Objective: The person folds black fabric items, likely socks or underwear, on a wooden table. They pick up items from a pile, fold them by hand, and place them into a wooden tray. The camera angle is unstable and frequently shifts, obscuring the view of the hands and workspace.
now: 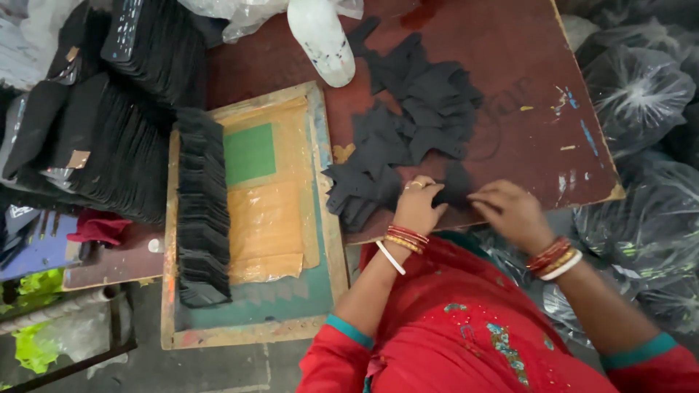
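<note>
Loose black fabric pieces (408, 124) lie scattered across a dark red wooden board (510, 65). At the board's near edge my left hand (418, 205) and my right hand (510, 211) both pinch one black fabric piece (457, 188) between them. Bangles circle both wrists. A small heap of the same black pieces (360, 191) lies just left of my left hand, touching the board's edge.
A wooden screen-printing frame (320, 218) lies to the left with a row of stacked black pieces (202, 211) on it. More black stacks (109, 138) stand at far left. A white plastic bottle (322, 38) lies at the top. Clear plastic bags (641, 94) fill the right side.
</note>
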